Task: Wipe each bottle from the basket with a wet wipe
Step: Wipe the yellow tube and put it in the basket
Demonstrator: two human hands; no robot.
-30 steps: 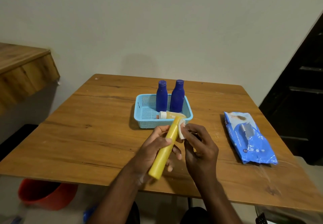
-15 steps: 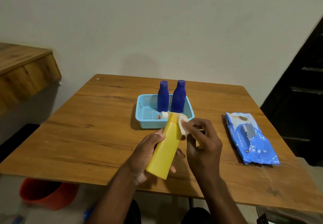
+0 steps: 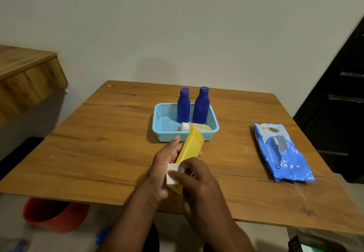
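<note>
Hands meet over the near part of the wooden table (image 3: 98, 153), both busy with one yellow bottle (image 3: 190, 147). The left hand (image 3: 165, 163) cradles it from underneath, fingers curled round its body so that it tilts away toward the basket. The right hand (image 3: 195, 179) comes over the lower end, fingers bent and pinching a small folded white wet wipe (image 3: 171, 175) flat against the bottle's near side. Just beyond the bottle's far end sits the light blue basket (image 3: 163, 131), with two dark blue bottles (image 3: 183, 105) standing upright side by side at its back and a smaller yellowish bottle with a white cap (image 3: 192, 126) lying on its side at the front. Well off to the right on the table lies a blue pack of wipes (image 3: 283, 153). Under the table's left corner a red bucket (image 3: 53, 215) shows on the floor.
</note>
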